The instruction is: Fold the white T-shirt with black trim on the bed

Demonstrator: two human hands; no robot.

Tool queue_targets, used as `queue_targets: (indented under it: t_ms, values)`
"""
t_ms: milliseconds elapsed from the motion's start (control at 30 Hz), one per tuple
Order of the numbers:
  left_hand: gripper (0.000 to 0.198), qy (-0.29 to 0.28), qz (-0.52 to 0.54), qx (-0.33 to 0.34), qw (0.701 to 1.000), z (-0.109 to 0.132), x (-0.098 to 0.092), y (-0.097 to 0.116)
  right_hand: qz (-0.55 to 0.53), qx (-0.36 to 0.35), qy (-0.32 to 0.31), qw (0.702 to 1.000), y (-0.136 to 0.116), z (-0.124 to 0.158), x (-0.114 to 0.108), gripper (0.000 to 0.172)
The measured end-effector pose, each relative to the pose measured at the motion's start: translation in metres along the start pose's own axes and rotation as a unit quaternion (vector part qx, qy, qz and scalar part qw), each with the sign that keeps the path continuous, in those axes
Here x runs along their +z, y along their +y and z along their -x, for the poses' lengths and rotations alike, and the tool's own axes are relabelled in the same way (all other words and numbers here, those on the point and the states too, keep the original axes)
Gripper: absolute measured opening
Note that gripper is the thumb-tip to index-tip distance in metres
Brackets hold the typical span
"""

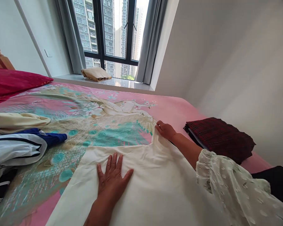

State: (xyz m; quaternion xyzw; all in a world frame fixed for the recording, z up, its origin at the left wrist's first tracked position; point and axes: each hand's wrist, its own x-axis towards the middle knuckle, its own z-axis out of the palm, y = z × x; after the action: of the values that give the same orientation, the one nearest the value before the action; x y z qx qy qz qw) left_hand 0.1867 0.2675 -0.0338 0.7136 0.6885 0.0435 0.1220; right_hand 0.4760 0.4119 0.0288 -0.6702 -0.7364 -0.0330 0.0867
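Bedroom, pale walls, one dark-framed window with two grey curtains; towers outside. On the light, glossy sill sits one tan, folded, bag-like bundle; from where I stand, can't tell what's in it. Bed is spread with one pink sheet printed in teal and gold feathers and white birds.

One large off-white smooth cloth lies on the near part of the bed, between the side piles, running out of view at the bottom. Two hands on it. Left hand: palm down, fingers spread and straight, pressing flat near the far edge. Right hand: fingers closed, pinching the far-right corner, which is raised into a peak. Right arm wears one sheer white ruffled sleeve.

Left pile, at least four pieces: one cream cloth, one bright blue cloth, one white black-trimmed garment, one black white-striped fabric. Right side: one folded dark-red plaid fabric with dark and grey layers underneath, one black fabric nearer. Far left: one crimson pillow, one wooden bedpost.
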Motion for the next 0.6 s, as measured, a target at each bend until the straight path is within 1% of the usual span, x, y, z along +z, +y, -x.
queue_targets:
  t_ms: [100, 200, 267, 333, 433, 533, 600]
  values:
    - [0.073, -0.007, -0.003, -0.007, 1.0, 0.0, -0.003, 0.001, 0.0, 0.007, 0.033, 0.999, -0.008, -0.01, 0.001, 0.035]
    - [0.074, -0.013, -0.007, -0.008, 1.0, 0.0, -0.004, 0.001, -0.022, -0.013, 0.032, 0.999, -0.015, -0.023, 0.005, 0.032]
    - [0.074, -0.014, -0.012, -0.008, 1.0, -0.001, -0.004, 0.001, -0.053, -0.021, 0.025, 0.998, -0.014, -0.033, 0.008, 0.03]
    - [0.074, -0.012, -0.017, -0.009, 1.0, -0.001, -0.003, 0.001, -0.093, -0.007, 0.021, 0.995, -0.006, -0.041, 0.009, 0.033]
    - [0.074, -0.009, -0.02, -0.006, 1.0, -0.002, -0.001, 0.0, -0.153, 0.039, 0.005, 0.988, 0.017, -0.046, 0.007, 0.038]
    - [0.075, -0.005, -0.02, -0.002, 1.0, -0.003, 0.002, -0.001, -0.191, 0.076, -0.03, 0.978, 0.042, -0.04, 0.007, 0.041]
    - [0.075, -0.004, -0.02, -0.003, 1.0, -0.004, 0.003, -0.002, -0.208, 0.091, -0.055, 0.972, 0.052, -0.032, 0.01, 0.048]
